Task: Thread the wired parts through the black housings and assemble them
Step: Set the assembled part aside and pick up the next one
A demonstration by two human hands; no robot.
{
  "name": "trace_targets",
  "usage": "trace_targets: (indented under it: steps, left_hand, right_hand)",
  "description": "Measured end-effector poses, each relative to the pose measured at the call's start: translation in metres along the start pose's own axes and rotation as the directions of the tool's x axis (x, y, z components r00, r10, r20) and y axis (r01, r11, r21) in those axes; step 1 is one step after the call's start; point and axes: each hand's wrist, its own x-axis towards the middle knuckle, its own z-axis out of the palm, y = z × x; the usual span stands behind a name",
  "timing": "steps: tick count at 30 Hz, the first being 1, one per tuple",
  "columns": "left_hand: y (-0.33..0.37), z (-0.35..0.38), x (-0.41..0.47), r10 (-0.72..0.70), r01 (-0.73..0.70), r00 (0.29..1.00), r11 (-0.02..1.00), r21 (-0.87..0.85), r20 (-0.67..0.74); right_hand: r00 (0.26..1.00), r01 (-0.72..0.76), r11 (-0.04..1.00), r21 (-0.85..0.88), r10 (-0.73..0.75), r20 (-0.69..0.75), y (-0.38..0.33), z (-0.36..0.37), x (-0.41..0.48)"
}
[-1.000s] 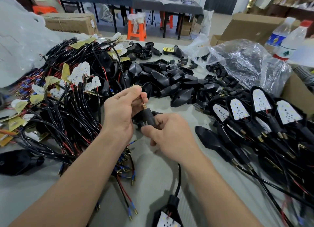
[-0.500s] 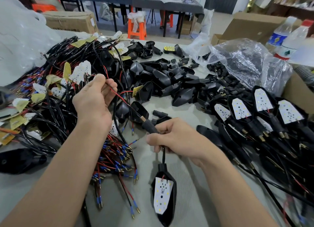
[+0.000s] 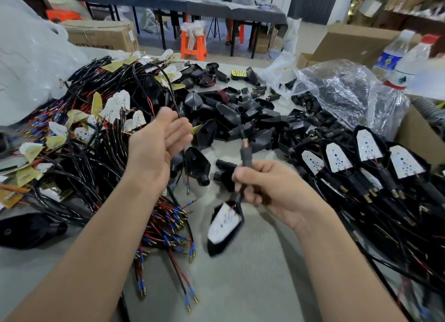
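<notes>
On the left of the desk (image 3: pixel 252 280) lies my tangled heap of wired parts (image 3: pixel 79 138), white boards and red-and-black leads together. My left hand (image 3: pixel 154 150) hovers over its edge, fingers straight and apart, gripping nothing; a thin black wire (image 3: pixel 168 85) runs past the fingertips, and I cannot tell if it touches. Beyond lies the pile of loose black housings (image 3: pixel 228 114). My right hand (image 3: pixel 272 189) is curled round a black stem (image 3: pixel 246 156), and below my fist hangs its housing with the white board (image 3: pixel 224 227), blurred. Finished assemblies (image 3: pixel 368 157) lie in rows on the right.
</notes>
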Motion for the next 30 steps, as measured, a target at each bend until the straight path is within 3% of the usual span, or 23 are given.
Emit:
trace_targets:
  steps: [4, 10, 14, 18, 22, 26, 30]
  left_hand:
    - [-0.015, 0.017, -0.012, -0.058, 0.009, 0.983, 0.962, 0.272, 0.171]
    - [-0.029, 0.024, -0.027, -0.14, -0.092, 0.926, 0.817, 0.57, 0.35]
    - [-0.026, 0.023, -0.028, -0.204, 0.006, 0.924, 0.854, 0.521, 0.324]
    - [-0.021, 0.018, -0.026, -0.149, -0.017, 0.944, 0.869, 0.495, 0.294]
    - [-0.018, 0.015, -0.023, -0.113, -0.037, 0.952, 0.879, 0.476, 0.283]
    - [-0.017, 0.014, -0.02, -0.047, -0.018, 0.988, 0.913, 0.407, 0.15]
    - [-0.015, 0.015, -0.02, -0.03, -0.003, 0.997, 0.903, 0.43, 0.07]
  right_hand:
    - [0.966, 0.108, 0.955, 0.277, -0.036, -0.256, 0.002, 0.001, 0.009]
    - [0.917, 0.245, 0.854, 0.46, -0.051, -0.394, 0.004, -0.001, 0.016]
    - [0.922, 0.26, 0.814, 0.52, -0.05, -0.384, 0.005, 0.0, 0.017]
    - [0.925, 0.241, 0.866, 0.438, -0.068, -0.373, 0.005, -0.001, 0.016]
    - [0.902, 0.248, 0.832, 0.496, -0.013, -0.431, 0.001, -0.006, 0.014]
    - [0.88, 0.189, 0.93, 0.316, -0.017, -0.475, 0.004, -0.005, 0.013]
    - [0.916, 0.198, 0.919, 0.341, -0.049, -0.398, 0.004, -0.006, 0.012]
